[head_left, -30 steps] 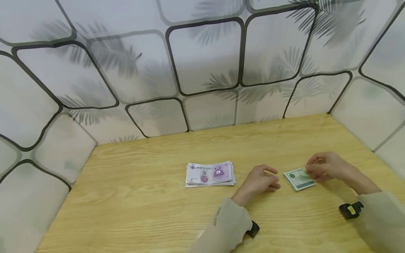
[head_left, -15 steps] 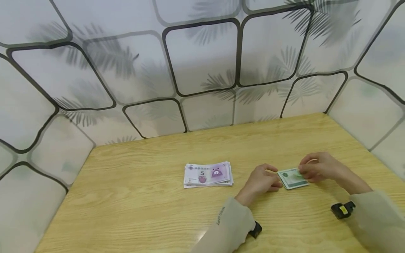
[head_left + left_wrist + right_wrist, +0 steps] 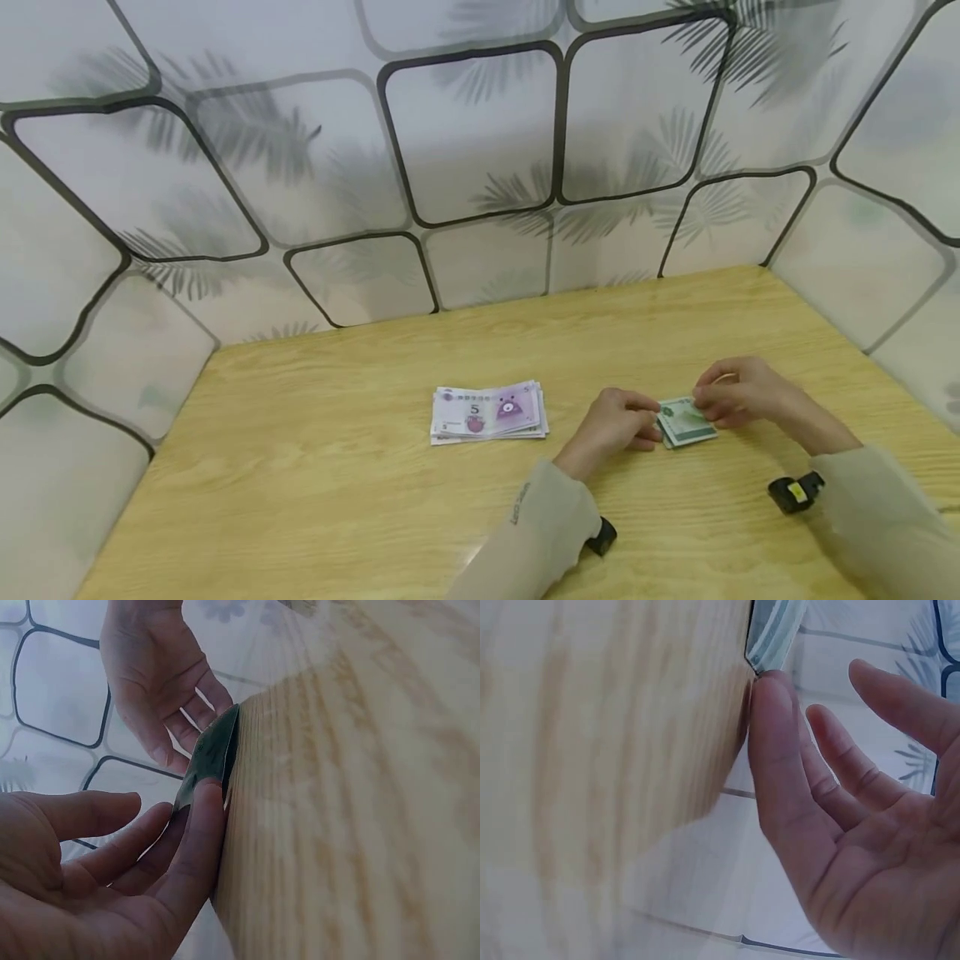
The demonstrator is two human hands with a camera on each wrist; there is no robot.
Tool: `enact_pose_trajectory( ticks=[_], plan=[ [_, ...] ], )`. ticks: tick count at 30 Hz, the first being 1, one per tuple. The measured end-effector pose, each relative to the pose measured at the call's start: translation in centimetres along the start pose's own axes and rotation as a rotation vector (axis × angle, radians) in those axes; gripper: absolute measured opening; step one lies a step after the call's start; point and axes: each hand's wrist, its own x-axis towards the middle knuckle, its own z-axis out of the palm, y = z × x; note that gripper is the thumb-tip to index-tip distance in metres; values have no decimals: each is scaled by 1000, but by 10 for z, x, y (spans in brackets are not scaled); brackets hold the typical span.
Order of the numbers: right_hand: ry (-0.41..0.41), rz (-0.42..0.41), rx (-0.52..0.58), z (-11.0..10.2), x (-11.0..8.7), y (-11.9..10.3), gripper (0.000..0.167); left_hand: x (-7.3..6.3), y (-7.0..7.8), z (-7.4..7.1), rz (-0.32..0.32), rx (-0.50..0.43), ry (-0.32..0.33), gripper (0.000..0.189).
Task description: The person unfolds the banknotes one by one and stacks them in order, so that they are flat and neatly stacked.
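Head view: I see the green banknote [image 3: 684, 421] flat on the counter [image 3: 337, 500], both hands at its short edges.

Left wrist: left hand [image 3: 97, 877] fingertips touch it.

Right wrist: right hand [image 3: 855, 847] spread, fingertip against it.

I judge it thin, limp, light; pinch an edge.

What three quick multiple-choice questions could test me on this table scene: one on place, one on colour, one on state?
1. Where is the purple banknote stack?
A. Left of both hands
B. Between the hands
C. Right of both hands

2. What colour are the notes between the hands?
A. Red
B. Green
C. Blue

3. How are those green banknotes being handled?
A. Untouched
B. Lifted high
C. Touched by fingers of both hands

Key: A, it lies left of the left hand; B, they look green; C, the left hand and right hand meet them on the table.
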Motion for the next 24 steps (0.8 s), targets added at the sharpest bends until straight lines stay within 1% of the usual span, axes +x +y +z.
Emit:
enact_pose_trajectory(
  ticks=[3, 5, 9, 11, 13, 16, 19, 22, 24],
  plan=[
    [-7, -4, -52, 2, 1, -1, 28, 0, -1, -1, 3, 18, -7, 18],
    [-9, -14, -100, 3, 0, -2, 33, 1, 0, -1, 11, -2, -19, 18],
    [-29, -55, -164, 7, 0, -8, 55, 1, 0, -3, 20, -64, -37, 19],
    [-50, -65, -170, 10, 0, -11, 66, 1, 1, -3, 25, -95, -48, 20],
    [-75, -70, -167, 11, 0, -14, 72, 2, 2, -2, 41, -118, -64, 22],
    [-119, -85, -151, 12, 0, -16, 75, 3, 4, -2, 62, -141, -100, 25],
    [-145, -107, -148, 13, -1, -17, 74, 3, 6, -2, 86, -145, -137, 29],
    [-140, -114, -164, 13, -1, -18, 71, 2, 7, -3, 109, -147, -171, 36],
    [-123, -115, -189, 13, -2, -18, 70, 2, 7, -4, 129, -131, -165, 40]
  ],
)
